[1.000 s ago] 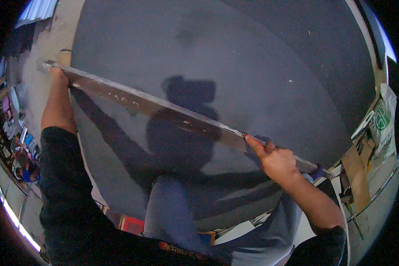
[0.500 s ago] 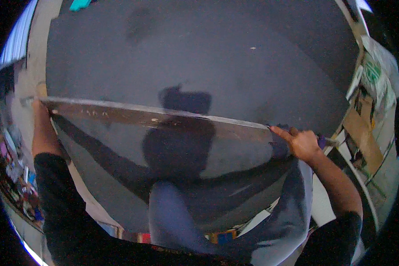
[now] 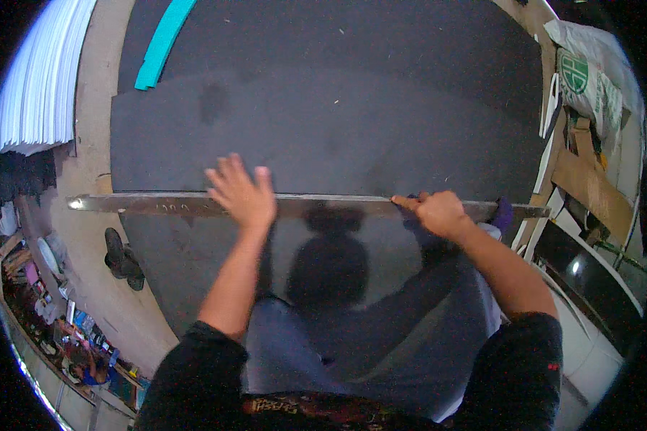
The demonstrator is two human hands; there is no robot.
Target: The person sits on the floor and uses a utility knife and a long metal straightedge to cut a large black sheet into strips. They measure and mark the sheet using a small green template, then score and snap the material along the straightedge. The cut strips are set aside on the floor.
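Note:
A long metal straightedge (image 3: 323, 206) lies crosswise over a dark grey sheet (image 3: 381, 129), nearly level in the head view. My left hand (image 3: 243, 195) is at the bar, left of its middle, fingers spread and pointing away from me. Nothing is in it; whether it touches the bar I cannot tell. My right hand (image 3: 440, 214) is on the right part of the bar, its index finger stretched along the far edge and the others curled. Anything under those curled fingers is hidden. Beside that hand, a purple-covered foot (image 3: 505, 212) rests against the bar's right end.
A teal strip (image 3: 162, 47) lies on the sheet's far left. White stacked sheets (image 3: 39, 79) stand beyond it. Dark footwear (image 3: 124, 260) sits left on the floor. At right are a white printed sack (image 3: 589, 79) and cardboard (image 3: 597, 190). Clutter lines the lower left.
My left hand has left the bar's left end and come inward, fingers now spread. The bar lies more level. The view has shifted, showing more of the teal strip.

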